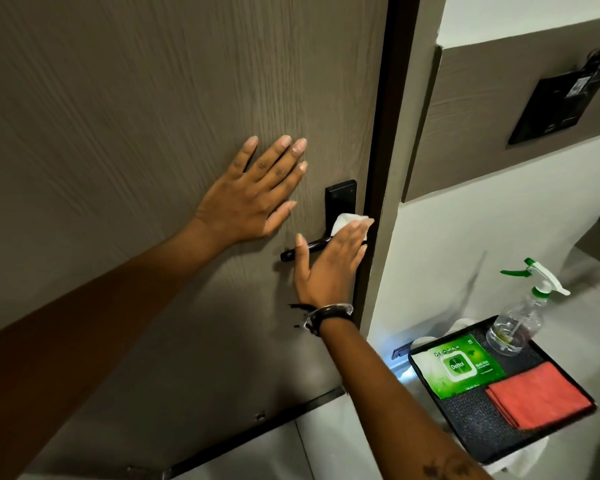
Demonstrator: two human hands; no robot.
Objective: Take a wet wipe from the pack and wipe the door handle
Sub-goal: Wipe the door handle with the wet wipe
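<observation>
To your right, low and near, sits a black tray [471,424] with a textured floor. A folded red cloth [537,396] lies flat on its near right part. A clear spray bottle [515,327] with a white and green trigger head stands at the far corner, a little liquid in its base. White material [459,323] shows just beyond the tray's far rim; you cannot tell what it is. Higher on the right wall, a black panel [555,105] is mounted on a brown band [471,126].
</observation>
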